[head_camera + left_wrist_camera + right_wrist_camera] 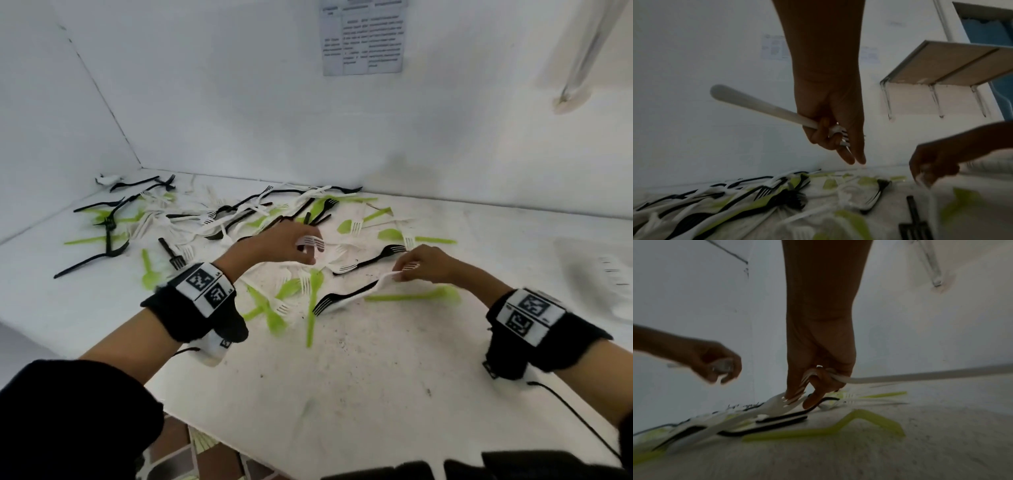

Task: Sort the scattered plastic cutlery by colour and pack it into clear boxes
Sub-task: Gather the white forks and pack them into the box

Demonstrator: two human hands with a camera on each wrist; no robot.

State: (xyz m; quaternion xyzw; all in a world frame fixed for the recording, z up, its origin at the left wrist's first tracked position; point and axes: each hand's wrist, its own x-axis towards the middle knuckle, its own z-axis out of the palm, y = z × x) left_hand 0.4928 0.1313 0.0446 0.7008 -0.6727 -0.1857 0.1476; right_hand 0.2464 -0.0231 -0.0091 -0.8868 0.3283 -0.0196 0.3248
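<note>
From the head view, the left hand (274, 246) hovers above the scattered cutlery (239, 219) on the white table (376, 394), fingers curled round the tined end of a white fork (310, 242). The right hand (428, 265), to the right of the pile's middle, pinches another white fork (383, 279) whose far end lies across a black fork (342, 297). A clear box (596, 274), blurred, sits well to the right of the pile. Black, green and white pieces lie crossed over one another, so I judge that a lift here could drag a neighbour along and mix colours; the held forks are thin and could slip.

The left wrist view shows what the head view hides: the left hand (830, 123) has its inner fingers wrapped round the fork's neck, two fingers straight and pointing down at the pile, and the white fork (760, 105) handle sticks out free to the side. That long free handle could snag the pile.

The right wrist view shows the right hand (818, 369) already gripping one white fork (900, 376) in curled fingers, its handle trailing away, while fingertips (809, 400) press a second white fork (777, 404) lying on the black fork (785, 418) beside a green piece (838, 428). Holding two at once risks dropping one.
</note>
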